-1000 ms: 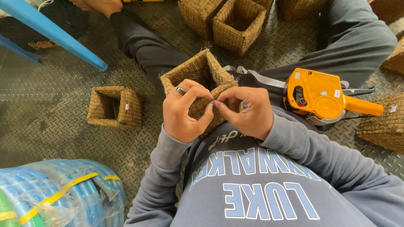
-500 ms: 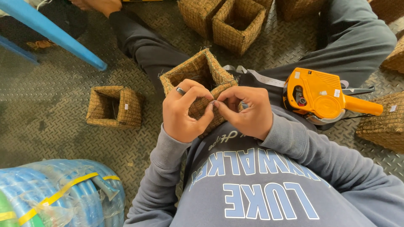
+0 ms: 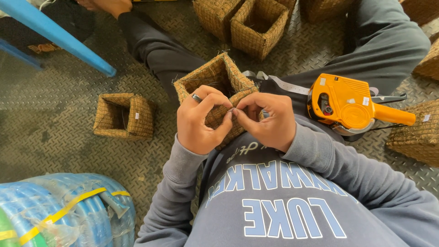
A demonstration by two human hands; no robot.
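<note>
A small square woven straw basket point(image 3: 211, 77) rests on my lap, its opening facing away from me. My left hand point(image 3: 200, 120), with a dark ring on one finger, grips the basket's near side. My right hand point(image 3: 269, 119) meets it, thumb and fingers pinched at the same near edge, fingertips of both hands touching. What sits between the fingertips is too small to tell. An orange hand-held label gun point(image 3: 350, 105) lies on my right thigh, just right of my right hand.
Another woven basket point(image 3: 122, 116) sits on the metal tread-plate floor to the left. More baskets point(image 3: 259, 27) stand ahead and one point(image 3: 418, 135) at the right. A blue bar point(image 3: 59, 36) crosses top left. A wrapped blue bundle point(image 3: 64, 212) lies bottom left. Another person's hand point(image 3: 107, 5) shows at top.
</note>
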